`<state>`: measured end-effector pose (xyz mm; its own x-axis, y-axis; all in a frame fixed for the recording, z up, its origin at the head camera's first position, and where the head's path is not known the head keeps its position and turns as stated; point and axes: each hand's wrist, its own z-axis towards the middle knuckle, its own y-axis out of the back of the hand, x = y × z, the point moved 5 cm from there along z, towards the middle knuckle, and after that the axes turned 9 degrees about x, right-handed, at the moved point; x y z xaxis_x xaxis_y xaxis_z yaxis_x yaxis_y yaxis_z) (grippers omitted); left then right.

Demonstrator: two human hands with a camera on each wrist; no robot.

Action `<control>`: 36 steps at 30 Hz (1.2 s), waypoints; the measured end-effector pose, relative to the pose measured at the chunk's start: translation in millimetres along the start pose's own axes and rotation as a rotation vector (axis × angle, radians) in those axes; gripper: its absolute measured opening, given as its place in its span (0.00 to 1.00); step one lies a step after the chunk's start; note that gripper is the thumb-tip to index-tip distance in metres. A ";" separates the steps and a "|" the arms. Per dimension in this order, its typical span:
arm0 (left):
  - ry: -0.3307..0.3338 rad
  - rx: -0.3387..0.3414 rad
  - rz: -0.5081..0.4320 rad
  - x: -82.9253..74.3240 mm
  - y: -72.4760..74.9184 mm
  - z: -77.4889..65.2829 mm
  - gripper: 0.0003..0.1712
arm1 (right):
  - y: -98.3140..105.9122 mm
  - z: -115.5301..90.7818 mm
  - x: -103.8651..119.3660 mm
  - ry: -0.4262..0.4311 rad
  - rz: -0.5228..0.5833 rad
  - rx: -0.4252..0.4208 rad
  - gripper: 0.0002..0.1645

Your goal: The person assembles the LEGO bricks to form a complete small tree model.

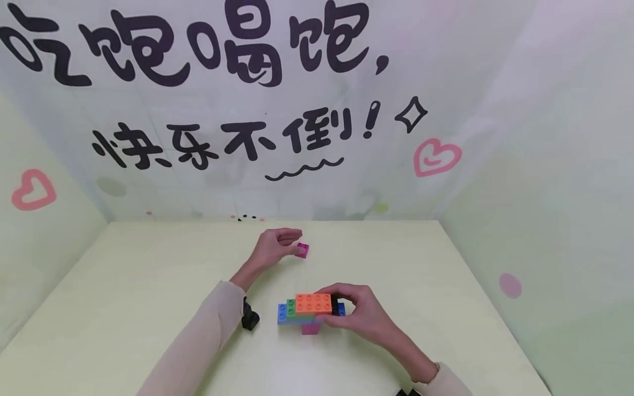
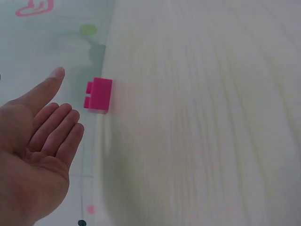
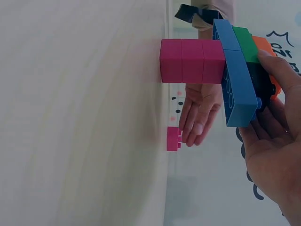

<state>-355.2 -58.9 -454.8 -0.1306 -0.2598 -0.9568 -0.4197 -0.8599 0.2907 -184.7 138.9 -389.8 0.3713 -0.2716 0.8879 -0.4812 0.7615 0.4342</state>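
A toy brick build (image 1: 313, 303) stands upright in the middle of the table. Its column is several pink bricks (image 3: 192, 61) high, under blue bricks (image 3: 240, 84), a green one (image 3: 244, 43) and a black one; an orange brick (image 1: 313, 302) tops it. My right hand (image 1: 369, 316) grips the upper layers from the right, thumb on the near side and fingers behind, partly hidden. Farther back lies a loose pink brick (image 2: 100, 95), studs up. Beside it my left hand (image 1: 274, 246) holds nothing, its fingers extended and the thumb near the brick.
The pale wooden table (image 1: 148, 286) ends at a back wall (image 1: 317, 198) with black lettering, and side walls rise left and right. A black wrist strap (image 1: 250, 318) shows at the left sleeve (image 1: 198, 330).
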 end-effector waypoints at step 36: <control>-0.122 -0.065 0.084 -75.0 -15.2 -89.0 0.23 | -0.6 6.2 -1.9 0.088 -0.039 -0.005 0.20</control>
<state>-259.0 -65.5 -387.8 -0.2728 -0.2802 -0.9204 -0.3442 -0.8649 0.3653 -190.0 135.3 -390.8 0.4580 -0.2485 0.8535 -0.4608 0.7547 0.4670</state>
